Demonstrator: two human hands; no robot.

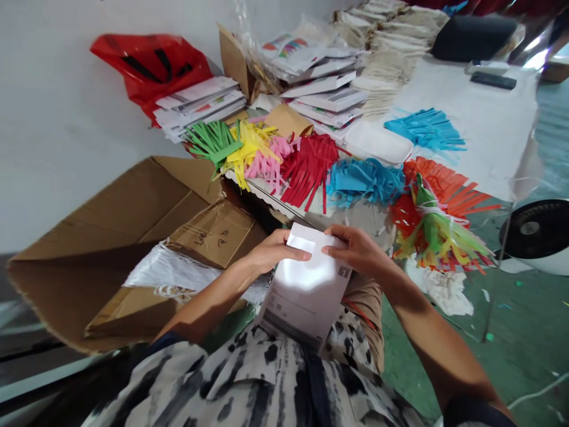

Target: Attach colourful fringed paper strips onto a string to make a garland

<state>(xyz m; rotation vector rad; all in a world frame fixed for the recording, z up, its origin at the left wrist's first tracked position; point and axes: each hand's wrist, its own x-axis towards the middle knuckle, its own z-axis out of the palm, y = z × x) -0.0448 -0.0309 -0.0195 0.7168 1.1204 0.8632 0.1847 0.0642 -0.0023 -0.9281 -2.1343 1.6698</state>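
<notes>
Closest, below the grip, a patterned shirt (235, 385) runs off the bottom of the view. A white packet (302, 302) slopes up from it over the lap, its far end pinched between the left hand (275, 252) and the right hand (355, 249). Both thumbs press on its face; most of the other fingers are hidden behind it. Glare washes out its middle, and the small print nearer the shirt is too faint to read.

Left of the grip, a large cardboard box (106, 216) holds a smaller carton (217, 234), whose handwriting is hard to make out, and white strings (164, 267), partly covered by the left forearm.

Just beyond the hands, fringed bunches in green (213, 142), yellow, pink, red (311, 163), blue and orange line the table edge, overlapping. Right of the grip, a tied multicoloured bundle (438, 228) covers part of the orange one; past it, a fan (536, 228) is cut off by the frame.

Farther off stand stacked packets (329, 98), partly under clear plastic, a red bag (151, 65), and a dark object (473, 38) I cannot identify.
</notes>
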